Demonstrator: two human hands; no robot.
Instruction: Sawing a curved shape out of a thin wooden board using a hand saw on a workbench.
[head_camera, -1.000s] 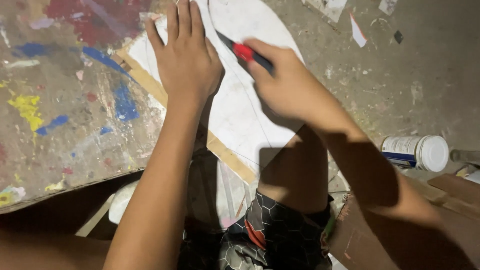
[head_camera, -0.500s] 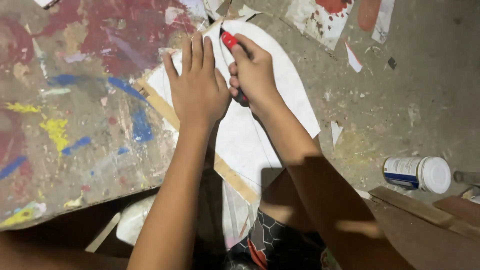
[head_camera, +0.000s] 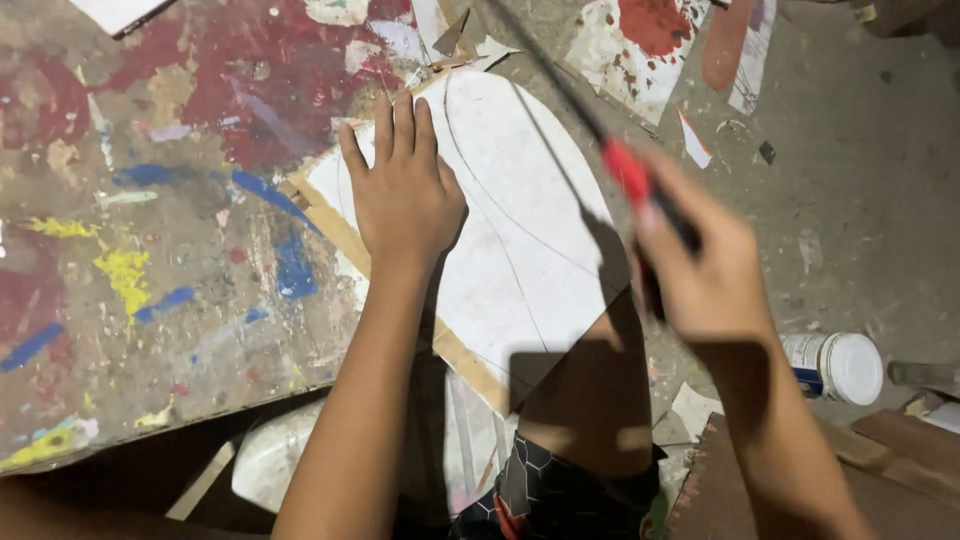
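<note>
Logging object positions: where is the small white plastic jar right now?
In the head view, the small white plastic jar lies on its side on the concrete floor at far right, just right of the right hand's wrist.

The desk (head_camera: 150, 300) was grey-brown, splashed with red, blue and yellow paint. The sheet (head_camera: 520, 220) was white with thin dark curved lines and a tan edge. The knife (head_camera: 628, 175) was red and black. The jar (head_camera: 835, 368) was white with a blue band.

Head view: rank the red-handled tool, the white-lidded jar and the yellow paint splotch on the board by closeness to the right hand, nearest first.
1. Red-handled tool: held in the right hand.
2. White-lidded jar: lying on the floor, lower right of the hand.
3. Yellow paint splotch: far left on the board, beyond the left hand.
</note>
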